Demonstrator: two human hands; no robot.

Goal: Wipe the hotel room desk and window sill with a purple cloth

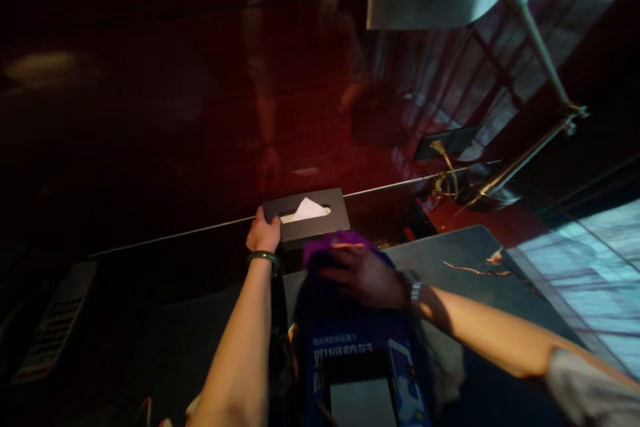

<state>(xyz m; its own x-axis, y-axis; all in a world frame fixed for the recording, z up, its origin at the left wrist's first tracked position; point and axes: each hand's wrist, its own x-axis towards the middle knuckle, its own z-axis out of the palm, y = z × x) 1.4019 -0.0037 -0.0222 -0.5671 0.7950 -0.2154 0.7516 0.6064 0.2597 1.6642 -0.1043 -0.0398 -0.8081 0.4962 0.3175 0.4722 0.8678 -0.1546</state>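
The left hand clasps a tissue box near the tabletop's far edge; the right hand touches purple cloth, grip unclear.

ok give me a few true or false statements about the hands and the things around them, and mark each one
1. The left hand is on the left end of the tissue box. True.
2. The cloth under the right hand is yellow. False: the cloth is purple.
3. A white tissue sticks up from the box's slot. True.
4. The bangle is on the right wrist. False: the bangle is on the left wrist.
5. The desk lamp stands left of the tissue box, as the camera sees it. False: the desk lamp stands to its right.
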